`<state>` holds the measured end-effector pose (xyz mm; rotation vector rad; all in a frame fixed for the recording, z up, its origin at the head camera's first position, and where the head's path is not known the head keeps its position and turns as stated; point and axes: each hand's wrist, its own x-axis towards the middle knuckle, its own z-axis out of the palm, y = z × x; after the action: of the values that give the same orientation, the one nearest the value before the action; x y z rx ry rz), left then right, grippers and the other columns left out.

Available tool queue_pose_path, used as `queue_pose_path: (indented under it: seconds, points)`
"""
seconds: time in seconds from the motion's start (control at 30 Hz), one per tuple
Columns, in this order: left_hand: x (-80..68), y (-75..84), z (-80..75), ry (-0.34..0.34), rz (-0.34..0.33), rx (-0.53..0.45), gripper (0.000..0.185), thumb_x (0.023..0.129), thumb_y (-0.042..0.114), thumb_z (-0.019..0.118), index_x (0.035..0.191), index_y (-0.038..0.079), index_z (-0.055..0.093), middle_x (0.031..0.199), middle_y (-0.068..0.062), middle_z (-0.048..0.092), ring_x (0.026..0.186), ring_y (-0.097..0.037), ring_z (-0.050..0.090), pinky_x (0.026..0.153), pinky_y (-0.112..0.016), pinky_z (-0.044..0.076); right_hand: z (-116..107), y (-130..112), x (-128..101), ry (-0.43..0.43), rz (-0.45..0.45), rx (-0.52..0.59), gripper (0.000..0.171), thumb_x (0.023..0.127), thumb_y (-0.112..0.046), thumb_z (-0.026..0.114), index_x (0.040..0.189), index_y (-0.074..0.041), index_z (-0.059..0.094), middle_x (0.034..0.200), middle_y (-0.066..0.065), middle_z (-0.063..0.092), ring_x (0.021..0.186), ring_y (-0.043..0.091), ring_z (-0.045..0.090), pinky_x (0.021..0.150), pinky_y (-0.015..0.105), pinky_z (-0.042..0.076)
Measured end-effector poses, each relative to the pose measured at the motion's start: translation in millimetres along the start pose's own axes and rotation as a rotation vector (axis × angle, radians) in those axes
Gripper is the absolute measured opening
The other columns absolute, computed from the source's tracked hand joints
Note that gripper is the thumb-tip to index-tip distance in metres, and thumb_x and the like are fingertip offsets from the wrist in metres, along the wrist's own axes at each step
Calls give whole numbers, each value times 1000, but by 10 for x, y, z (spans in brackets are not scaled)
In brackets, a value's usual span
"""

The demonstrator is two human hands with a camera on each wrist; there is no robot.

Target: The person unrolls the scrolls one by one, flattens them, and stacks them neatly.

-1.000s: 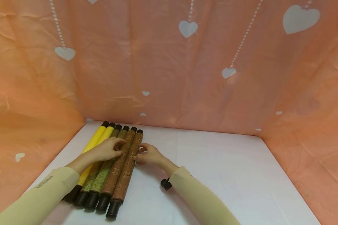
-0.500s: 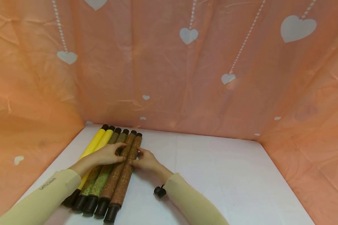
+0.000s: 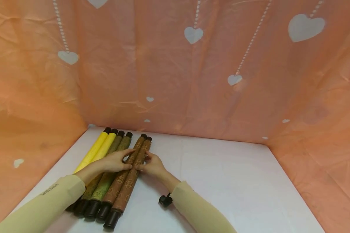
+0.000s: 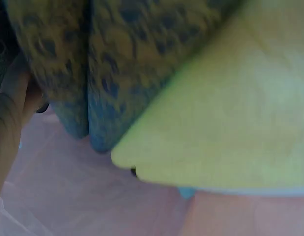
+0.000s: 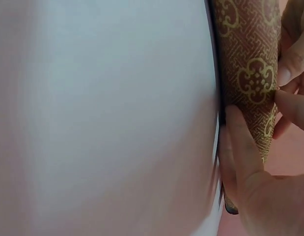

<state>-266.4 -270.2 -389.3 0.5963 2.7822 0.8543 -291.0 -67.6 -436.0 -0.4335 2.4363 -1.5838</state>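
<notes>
Head view: the right hand point(image 3: 153, 165) curls its fingers round the outermost brown scroll point(image 3: 132, 180), thumb on the near-right flank and fingertips on top. The right wrist view confirms this (the thumb point(image 5: 236, 147) lies along the patterned paper). The left hand point(image 3: 113, 161) rests just across from it, fingers fairly straight and laid over the second brown scroll point(image 3: 121, 179) and the green scrolls point(image 3: 106, 179) beside it, pressing rather than clasping.

Both hands meet near the middle of the brown pair. That pair's long axis runs from near-left to far-right, black caps at either end. Its far end has splayed away from the green scrolls, while the near ends lie close together. Left of those lie two yellow scrolls point(image 3: 97, 149), all on the white table point(image 3: 221, 181). A small black cap point(image 3: 164, 200) sits near the right sleeve.
</notes>
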Motion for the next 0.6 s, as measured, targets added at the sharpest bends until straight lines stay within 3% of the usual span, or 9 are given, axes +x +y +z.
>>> queue_pose_path:
  seconds: [0.13, 0.23, 0.3, 0.37, 0.5, 0.6]
  points:
    - [38, 44, 37, -1, 20, -70, 77, 94, 14, 74, 156, -10, 34, 152, -41, 39, 127, -48, 58, 99, -56, 51, -101, 29, -45, 17, -21, -8, 86, 82, -15, 86, 154, 6, 44, 129, 21, 67, 123, 34, 61, 105, 44, 50]
    - [62, 99, 88, 15, 21, -120, 78, 95, 15, 75, 157, -9, 34, 153, -41, 39, 103, -40, 69, 85, -48, 56, -186, 43, -95, 24, -17, 11, 85, 82, -14, 85, 155, 5, 43, 129, 19, 66, 123, 32, 60, 102, 41, 51]
    - [85, 163, 131, 28, 11, -150, 79, 95, 16, 76, 157, -8, 34, 153, -40, 39, 96, -36, 70, 77, -42, 56, -265, 52, -130, 22, -2, 40, 85, 83, -13, 84, 156, 4, 42, 131, 18, 64, 123, 30, 61, 96, 36, 55]
    - [116, 244, 189, 36, -5, -177, 80, 94, 16, 77, 157, -8, 34, 154, -40, 38, 90, -34, 71, 71, -38, 55, -356, 72, -163, 4, 14, 121, 85, 85, -8, 82, 157, 4, 40, 134, 21, 61, 118, 33, 65, 89, 37, 59]
    - [168, 443, 333, 50, -39, -215, 82, 93, 16, 78, 158, -6, 34, 153, -39, 40, 99, -37, 72, 70, -37, 57, -558, 146, -265, -42, 49, 292, 84, 87, -1, 77, 159, 3, 35, 138, 26, 56, 102, 37, 73, 79, 41, 62]
    - [204, 591, 420, 40, -52, -264, 84, 93, 14, 78, 159, -6, 31, 153, -40, 39, 93, -31, 72, 68, -35, 56, -716, 191, -340, -58, 48, 317, 83, 88, 1, 76, 159, 4, 35, 137, 28, 56, 91, 34, 75, 76, 42, 63]
